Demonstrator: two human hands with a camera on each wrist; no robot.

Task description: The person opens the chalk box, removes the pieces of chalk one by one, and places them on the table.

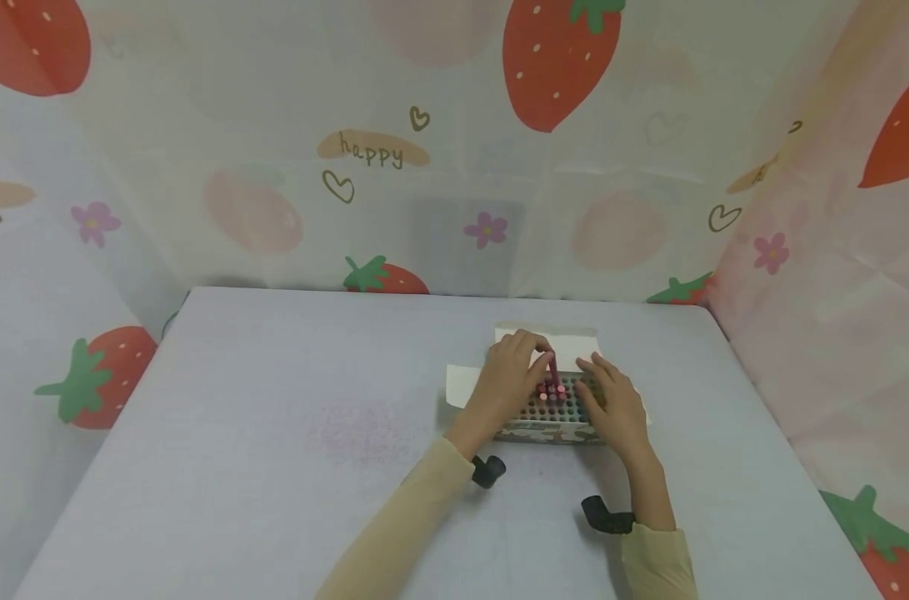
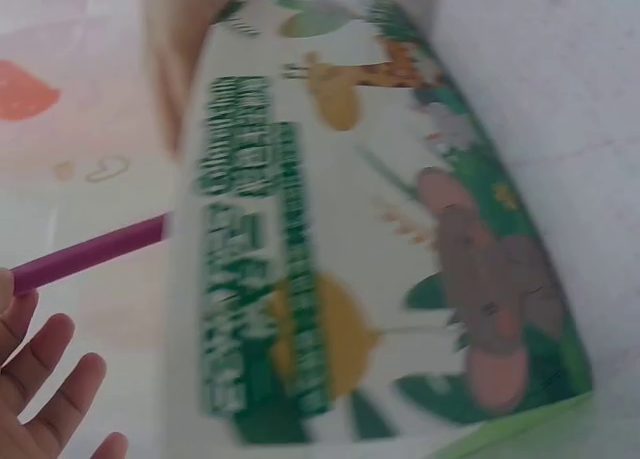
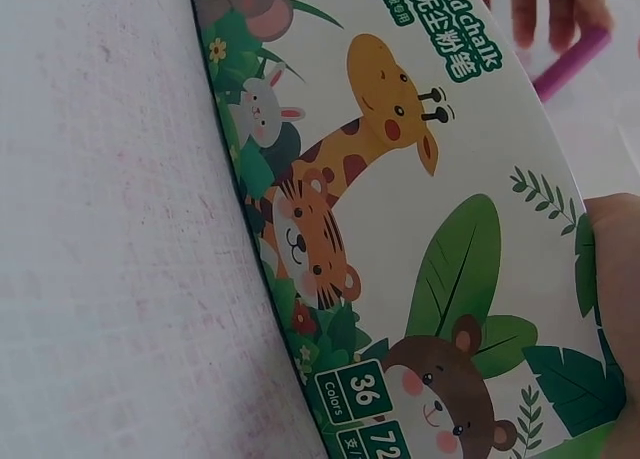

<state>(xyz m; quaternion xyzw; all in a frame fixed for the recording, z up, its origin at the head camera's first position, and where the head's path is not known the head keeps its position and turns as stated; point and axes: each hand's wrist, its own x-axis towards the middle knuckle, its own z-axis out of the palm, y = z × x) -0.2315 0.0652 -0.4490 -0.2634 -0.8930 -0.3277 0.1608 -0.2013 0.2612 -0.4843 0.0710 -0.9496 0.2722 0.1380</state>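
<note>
A white box of colored chalk (image 1: 547, 433) with cartoon animals on its front lies open on the table. My left hand (image 1: 508, 375) is over the box's left part, thumb and fingers pinching the upper end of a purple chalk stick (image 1: 554, 367). That stick stands nearly upright, its lower end among several pink and red chalk sticks (image 1: 551, 393). In the left wrist view the purple stick (image 2: 95, 254) is partly behind the box front. My right hand (image 1: 615, 408) rests at the box's right side with fingers spread; in the right wrist view only part of it (image 3: 612, 259) shows.
Rows of holes (image 1: 570, 410) fill the box's inside. Its raised lid flap (image 1: 574, 343) stands at the back and a side flap (image 1: 461, 383) sticks out left. White table (image 1: 274, 467) surrounds the box, with a faint pink smudge at left. A strawberry-print curtain (image 1: 274, 125) hangs behind.
</note>
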